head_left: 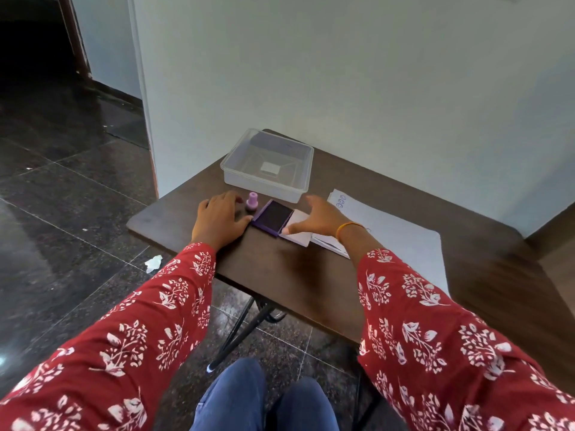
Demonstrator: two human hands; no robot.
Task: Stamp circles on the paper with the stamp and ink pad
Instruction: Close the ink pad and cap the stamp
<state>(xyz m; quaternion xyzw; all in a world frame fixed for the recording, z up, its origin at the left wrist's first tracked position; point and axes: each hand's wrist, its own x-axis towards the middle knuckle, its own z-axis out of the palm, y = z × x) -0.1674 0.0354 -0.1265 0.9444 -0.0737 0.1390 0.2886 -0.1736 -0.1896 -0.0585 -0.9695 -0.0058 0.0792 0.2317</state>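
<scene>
A small lilac stamp [252,201] stands upright on the dark wooden table [280,269]. Just right of it lies the open purple ink pad [273,216], its white lid [299,231] folded out to the right. My left hand [219,217] rests flat on the table left of the stamp, its thumb touching the pad's left corner. My right hand [323,219] hovers over the lid with fingers spread, the thumb on the lid's near edge. White paper [398,231] lies to the right, with three blue stamped circles [341,201] at its far corner.
A clear plastic box [268,164] sits behind the pad against the white wall [342,73]. The table's left edge drops to a dark tiled floor, where a crumpled white scrap [154,262] lies. My knees are below the near edge.
</scene>
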